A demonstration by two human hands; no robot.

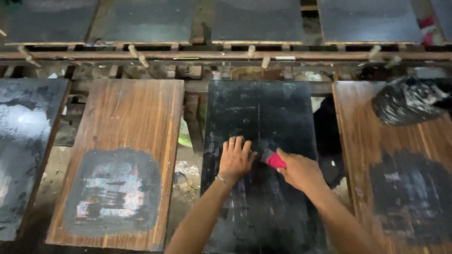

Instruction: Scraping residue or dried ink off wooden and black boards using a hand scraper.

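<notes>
Black board (263, 122) lies lengthwise in the middle of the scene, running from the near edge away toward a wooden rail, its surface coated dark and streaked with pale scratches. Both of the person's hands are on it, about halfway along.

The left hand (235, 160) is pressed flat on the board, fingers spread and pointing away, holding nothing; a ring shows on one finger and a thin bangle on the wrist. Just to its right, the right hand (299, 170) is closed around the pink handle of a scraper (273, 159), whose dark blade end touches the board between the two hands.

To the left, apart from the black board across a gap, sits a brown wooden board (127, 141) with a rough grey patch on its near half, flecked with pale pink and blue. Farther left is another dark board (23, 150), smeared with shiny grey. To the right lies a second brown board (395, 155) with a black smear near its near end, and on its far right corner rests a crumpled black rag (407, 101) spotted with white.

Across the far side runs the wooden rail (226, 55) with short pegs sticking out, and beyond it a row of dark panels (256, 21).
</notes>
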